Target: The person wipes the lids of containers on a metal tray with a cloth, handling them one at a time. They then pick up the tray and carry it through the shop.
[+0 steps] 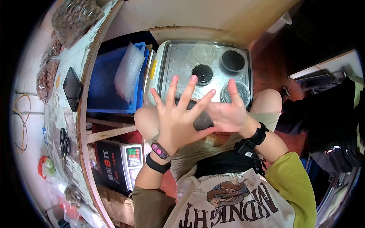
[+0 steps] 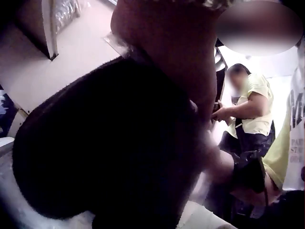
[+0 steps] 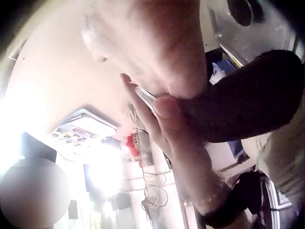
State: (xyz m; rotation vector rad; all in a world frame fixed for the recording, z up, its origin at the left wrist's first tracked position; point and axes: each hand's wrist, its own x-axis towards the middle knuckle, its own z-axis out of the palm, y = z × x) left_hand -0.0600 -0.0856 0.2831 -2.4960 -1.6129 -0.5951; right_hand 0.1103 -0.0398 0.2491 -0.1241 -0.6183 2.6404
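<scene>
One dark lump [image 1: 202, 120] sits between one outspread left hand [image 1: 176, 121] and one flat-palmed right hand [image 1: 229, 116].

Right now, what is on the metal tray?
The tray holds two dark-filled tubs and round clear plastic pieces. The left hand covers part of it; whatever lies directly behind is hidden.

Metal tray [image 1: 173, 64], rectangular, bearing: clear plastic container [image 1: 202, 53], far side; cup of black contents [image 1: 233, 60], far right; second dark-filled cup [image 1: 202, 73], middle; round clear lid [image 1: 245, 95], right side. Worn white table [image 1: 81, 43], left, bearing: large bag of brown pieces [image 1: 76, 17]; dark phone [image 1: 72, 89], near edge.
</scene>
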